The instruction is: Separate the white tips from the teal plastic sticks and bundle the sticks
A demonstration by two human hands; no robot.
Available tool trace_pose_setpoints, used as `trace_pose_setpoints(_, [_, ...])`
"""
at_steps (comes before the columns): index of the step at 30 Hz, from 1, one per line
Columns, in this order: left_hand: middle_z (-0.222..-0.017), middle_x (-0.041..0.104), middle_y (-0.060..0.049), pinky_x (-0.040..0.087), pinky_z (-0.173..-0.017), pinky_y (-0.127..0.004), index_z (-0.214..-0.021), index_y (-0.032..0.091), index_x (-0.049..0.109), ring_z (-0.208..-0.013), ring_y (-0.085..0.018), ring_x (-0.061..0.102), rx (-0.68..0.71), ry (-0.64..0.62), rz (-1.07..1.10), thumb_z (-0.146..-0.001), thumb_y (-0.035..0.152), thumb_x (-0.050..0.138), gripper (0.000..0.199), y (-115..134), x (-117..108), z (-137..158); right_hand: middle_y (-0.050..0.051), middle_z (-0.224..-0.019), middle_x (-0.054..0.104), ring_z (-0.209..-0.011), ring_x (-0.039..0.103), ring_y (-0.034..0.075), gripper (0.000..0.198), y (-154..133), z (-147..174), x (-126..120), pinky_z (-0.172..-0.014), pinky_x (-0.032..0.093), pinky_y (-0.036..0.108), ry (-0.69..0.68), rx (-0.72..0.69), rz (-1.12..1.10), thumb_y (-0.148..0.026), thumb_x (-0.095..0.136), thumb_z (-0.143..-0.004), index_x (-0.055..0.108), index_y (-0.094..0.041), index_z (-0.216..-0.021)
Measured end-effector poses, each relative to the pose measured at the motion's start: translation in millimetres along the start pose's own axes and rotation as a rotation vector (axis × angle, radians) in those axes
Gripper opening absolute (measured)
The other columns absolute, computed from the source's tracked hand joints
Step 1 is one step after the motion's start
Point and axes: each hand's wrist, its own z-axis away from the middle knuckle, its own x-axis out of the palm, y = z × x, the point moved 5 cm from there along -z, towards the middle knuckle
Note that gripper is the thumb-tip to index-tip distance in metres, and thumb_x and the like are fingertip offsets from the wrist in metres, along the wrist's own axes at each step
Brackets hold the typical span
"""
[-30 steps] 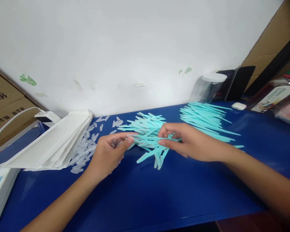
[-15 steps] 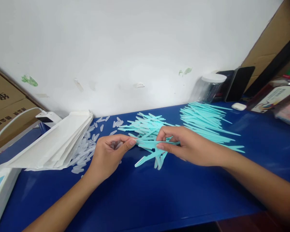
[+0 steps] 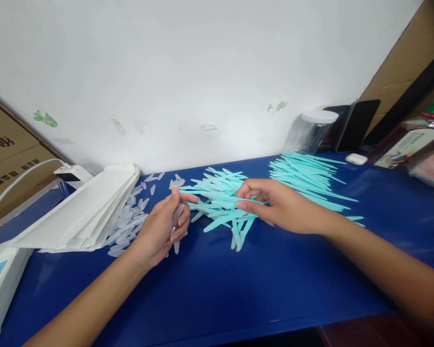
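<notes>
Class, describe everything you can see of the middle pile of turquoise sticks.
The middle pile of turquoise sticks is a loose heap of slim, flat pieces, plastic by their look, some with paler ends. They lie crisscrossed at many angles on the blue table, a few jutting toward its near edge. The right hand hides part of the pile's right side and pinches one stick; whether it touches others is unclear.

The left hand (image 3: 159,231) curls its lower fingers round some translucent pieces (image 3: 178,214), thumb and index fingertip apart; the right hand (image 3: 278,205) pinches a turquoise stick (image 3: 220,197) above a jumbled pile (image 3: 220,182) of similar ones; a second turquoise heap (image 3: 302,176) lies farther right on the blue table (image 3: 217,299), near a white-lidded jar (image 3: 313,132); white paper sleeves (image 3: 79,212) lie at far left.
</notes>
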Motion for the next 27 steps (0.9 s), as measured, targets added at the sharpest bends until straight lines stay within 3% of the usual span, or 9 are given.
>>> trace_pose_setpoints(3, [-0.063,0.045,0.008,0.019,-0.033,-0.015,-0.106,0.018,0.071,-0.037,-0.003,0.027,-0.012,0.049,0.001,-0.100,0.062,0.066,0.045,-2,-7,-3,-0.003,-0.077,0.063,-0.050,0.051,0.010,0.031,2,-2,-3,-0.048,0.043,0.025,0.053,0.021,-0.023,-0.052,0.075,-0.098,0.064,-0.023,-0.101])
trace_pose_setpoints(8, [-0.065,0.044,0.008,0.015,-0.032,-0.015,-0.107,0.019,0.069,-0.038,-0.002,0.025,-0.052,0.005,0.038,-0.099,0.050,0.071,0.033,-5,-11,-8,-0.001,-0.080,0.066,-0.051,0.052,0.010,0.033,4,-4,-7,-0.046,0.044,0.024,0.120,0.055,-0.024,-0.051,0.078,-0.094,0.064,-0.021,-0.098])
trace_pose_setpoints(15, [-0.066,0.047,0.006,0.021,-0.034,-0.017,-0.105,0.018,0.072,-0.034,-0.002,0.027,-0.087,-0.118,0.091,-0.100,0.032,0.051,0.026,2,0,0,0.001,-0.090,0.075,-0.047,0.051,0.008,0.026,4,-2,-3,-0.045,0.044,0.023,0.049,0.028,-0.043,-0.046,0.077,-0.097,0.067,-0.022,-0.100])
trace_pose_setpoints(19, [-0.067,0.049,0.006,0.022,-0.034,-0.017,-0.102,0.016,0.074,-0.033,-0.001,0.027,-0.059,-0.114,0.061,-0.094,0.025,0.056,0.021,6,-4,3,-0.001,-0.087,0.074,-0.047,0.050,0.007,0.025,4,-3,-2,-0.045,0.043,0.023,0.044,0.034,-0.059,-0.044,0.077,-0.097,0.067,-0.021,-0.099])
trace_pose_setpoints(24, [-0.080,0.061,0.003,0.023,-0.036,-0.017,-0.118,0.019,0.075,-0.036,0.001,0.031,0.002,-0.113,-0.072,-0.100,0.033,0.068,0.024,7,-2,1,-0.001,-0.085,0.072,-0.046,0.051,0.007,0.026,3,-3,-2,-0.045,0.042,0.023,0.050,0.037,-0.047,-0.044,0.078,-0.097,0.067,-0.021,-0.098])
trace_pose_setpoints(27, [-0.073,0.056,0.005,0.026,-0.040,-0.018,-0.107,0.017,0.074,-0.037,0.001,0.028,0.036,-0.126,-0.111,-0.101,0.043,0.071,0.026,7,2,1,0.000,-0.086,0.072,-0.046,0.051,0.007,0.026,3,-2,-3,-0.045,0.043,0.023,0.055,0.035,-0.044,-0.044,0.078,-0.096,0.067,-0.021,-0.099])
